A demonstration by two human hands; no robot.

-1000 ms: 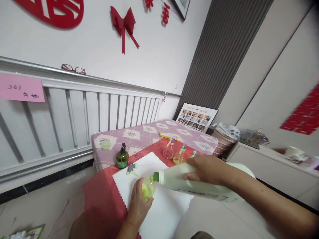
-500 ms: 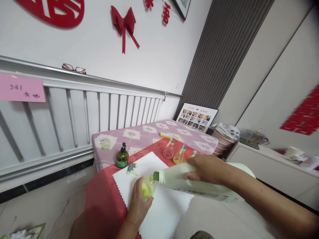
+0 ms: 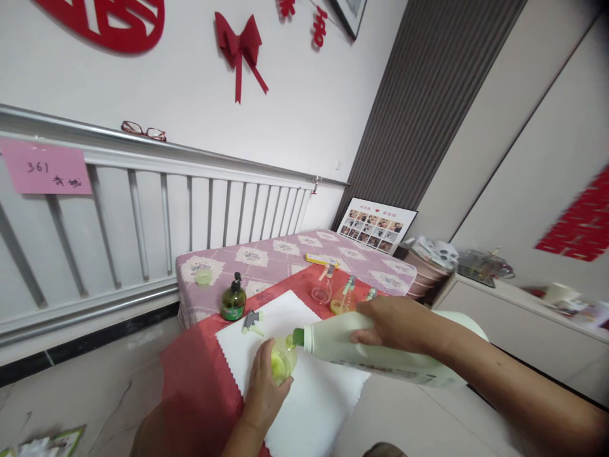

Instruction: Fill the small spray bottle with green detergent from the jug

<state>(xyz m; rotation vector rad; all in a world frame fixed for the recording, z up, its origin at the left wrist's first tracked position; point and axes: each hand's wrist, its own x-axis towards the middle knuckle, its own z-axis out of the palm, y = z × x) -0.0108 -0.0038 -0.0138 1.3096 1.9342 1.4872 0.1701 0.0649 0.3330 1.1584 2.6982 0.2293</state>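
Observation:
My left hand [image 3: 265,386] is wrapped round a small clear bottle [image 3: 282,363] with yellow-green liquid inside, over a white mat [image 3: 314,400]. My right hand [image 3: 387,322] grips a big pale green jug [image 3: 333,346] tipped on its side. The jug's dark green spout [image 3: 298,337] meets the small bottle's mouth; whether liquid is flowing I cannot make out. A grey spray head [image 3: 252,322] lies on the mat's far left part. Beyond the jug stand a clear spray bottle [image 3: 322,289] and another with orange-yellow liquid [image 3: 341,299]. A third pale green spray head [image 3: 371,294] shows partly behind my right hand.
A dark green pump bottle [image 3: 233,299] stands left of the mat on a red cloth [image 3: 200,355]. Farther back on the purple patterned cover [image 3: 252,256] are a pale green cap [image 3: 203,277] and a yellow box [image 3: 321,261]. A white railing [image 3: 200,203] runs behind.
Both hands, the jug and the small bottle keep nearly the same position. The view has shifted very slightly.

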